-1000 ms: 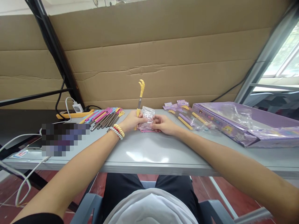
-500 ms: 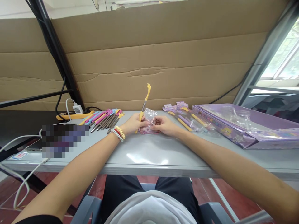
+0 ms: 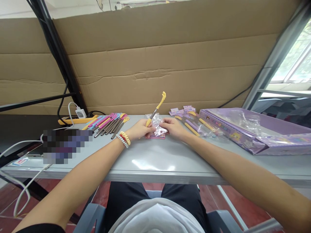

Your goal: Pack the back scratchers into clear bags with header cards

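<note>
My left hand (image 3: 138, 130) is closed round the yellow handle of a small back scratcher (image 3: 160, 101), which tilts up to the right. Its shaft is metal and its yellow end is curved. A clear plastic bag (image 3: 159, 125) with a pink card (image 3: 157, 137) lies between my hands, just above the table. With thumb and fingers, my right hand (image 3: 173, 127) pinches the right edge of this bag. Whether the left fingers also grip the bag, I cannot tell.
Left of my hands lie several loose back scratchers (image 3: 113, 124) in pink, blue and yellow. To the right are bagged ones (image 3: 191, 124) beside a purple box (image 3: 257, 131). A blurred dark object (image 3: 65, 145) and white cables sit at the left. Cardboard (image 3: 155, 61) stands behind the table.
The back scratcher has tipped to the right and lower. The plastic bag is spread wider between my hands, and my right hand has shifted slightly to the right.
</note>
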Motion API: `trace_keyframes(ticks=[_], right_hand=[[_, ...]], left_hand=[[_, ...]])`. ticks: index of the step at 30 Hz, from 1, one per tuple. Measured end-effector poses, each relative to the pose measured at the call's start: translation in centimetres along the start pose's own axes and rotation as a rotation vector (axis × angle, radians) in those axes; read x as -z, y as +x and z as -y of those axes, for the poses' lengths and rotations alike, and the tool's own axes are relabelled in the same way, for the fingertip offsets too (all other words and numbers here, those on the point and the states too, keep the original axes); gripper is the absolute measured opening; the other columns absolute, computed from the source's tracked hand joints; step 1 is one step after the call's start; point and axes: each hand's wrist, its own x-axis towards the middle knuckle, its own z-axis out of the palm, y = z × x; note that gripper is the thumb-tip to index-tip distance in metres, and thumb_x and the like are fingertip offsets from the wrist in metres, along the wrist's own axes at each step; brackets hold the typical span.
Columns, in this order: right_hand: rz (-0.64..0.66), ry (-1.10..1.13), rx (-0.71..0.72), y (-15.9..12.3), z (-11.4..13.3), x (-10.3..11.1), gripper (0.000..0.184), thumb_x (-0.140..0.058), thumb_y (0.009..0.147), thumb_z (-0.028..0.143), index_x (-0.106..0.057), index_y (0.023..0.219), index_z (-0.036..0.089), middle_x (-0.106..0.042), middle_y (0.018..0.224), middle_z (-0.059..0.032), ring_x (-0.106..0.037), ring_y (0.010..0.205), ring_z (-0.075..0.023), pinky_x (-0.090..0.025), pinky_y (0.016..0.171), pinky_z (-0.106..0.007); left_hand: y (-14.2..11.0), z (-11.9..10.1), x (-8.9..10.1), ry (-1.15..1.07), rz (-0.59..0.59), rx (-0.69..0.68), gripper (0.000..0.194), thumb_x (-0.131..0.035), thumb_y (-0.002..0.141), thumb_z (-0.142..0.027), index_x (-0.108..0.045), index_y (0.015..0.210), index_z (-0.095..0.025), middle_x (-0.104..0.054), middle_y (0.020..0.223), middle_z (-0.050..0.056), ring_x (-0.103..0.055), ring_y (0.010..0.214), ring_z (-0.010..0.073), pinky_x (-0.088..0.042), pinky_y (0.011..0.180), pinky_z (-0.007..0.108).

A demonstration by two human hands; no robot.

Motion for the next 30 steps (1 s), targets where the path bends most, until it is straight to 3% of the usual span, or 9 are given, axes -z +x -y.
trace_keyframes(ticks=[5, 10, 14, 19, 23, 30], right_hand=[[0.003, -0.103, 0.011, -0.1, 0.2, 0.2, 0.028, -0.058, 0.072, 0.041, -0.045, 0.06, 0.019, -0.043, 0.05, 0.0047, -0.039, 0.045, -0.0082, -0.031, 0.046, -0.022], [0.029, -0.283, 0.007, -0.2, 0.0, 0.4, 0.028, -0.058, 0.073, 0.044, -0.052, 0.065, 0.018, -0.054, 0.054, 0.0012, -0.047, 0.05, -0.0114, -0.034, 0.049, -0.024], [0.037, -0.301, 0.014, 0.0, -0.5, 0.5, 0.022, -0.06, 0.071, 0.036, -0.056, 0.081, 0.017, -0.057, 0.055, 0.0019, -0.053, 0.053, -0.0135, -0.038, 0.051, -0.024], [-0.009, -0.251, 0.16, -0.4, -0.4, 0.4, 0.047, -0.057, 0.072, 0.029, -0.045, 0.116, 0.019, -0.052, 0.056, 0.0075, -0.05, 0.051, -0.0113, -0.039, 0.051, -0.023], [-0.019, -0.373, 0.263, -0.5, 0.0, 0.3, 0.017, -0.052, 0.073, 0.027, -0.061, 0.084, 0.018, -0.053, 0.058, 0.0032, -0.046, 0.052, -0.0103, -0.038, 0.053, -0.024], [0.068, -0.257, 0.165, -0.8, 0.7, 0.2, 0.013, -0.053, 0.07, 0.025, -0.061, 0.072, 0.016, -0.058, 0.059, -0.0001, -0.053, 0.055, -0.013, -0.043, 0.054, -0.025]], left_hand=[[0.1, 0.1, -0.1, 0.035, 0.033, 0.025, 0.03, -0.06, 0.076, -0.042, -0.051, 0.063, -0.017, -0.054, 0.047, -0.001, -0.048, 0.04, 0.009, -0.037, 0.042, 0.021], [0.3, 0.5, -0.1, 0.042, -0.051, 0.096, 0.038, -0.053, 0.079, -0.051, -0.05, 0.062, -0.017, -0.061, 0.058, 0.004, -0.05, 0.04, 0.0106, -0.034, 0.038, 0.022], [0.4, 0.8, -0.1, 0.067, -0.075, 0.088, 0.037, -0.054, 0.077, -0.052, -0.05, 0.061, -0.018, -0.059, 0.052, 0.002, -0.049, 0.039, 0.0123, -0.034, 0.039, 0.024], [0.0, 0.1, -0.3, 0.126, -0.165, 0.003, 0.039, -0.052, 0.079, -0.047, -0.046, 0.052, -0.02, -0.051, 0.044, 0.0, -0.046, 0.041, 0.0132, -0.034, 0.042, 0.024], [-0.1, -0.4, -0.5, 0.171, -0.223, -0.013, 0.037, -0.046, 0.083, -0.042, -0.04, 0.054, -0.021, -0.045, 0.044, -0.003, -0.04, 0.041, 0.0112, -0.031, 0.044, 0.024], [0.2, 0.4, -0.4, 0.302, -0.193, -0.095, 0.037, -0.045, 0.084, -0.042, -0.04, 0.055, -0.019, -0.043, 0.05, -0.003, -0.038, 0.047, 0.0109, -0.028, 0.047, 0.023]])
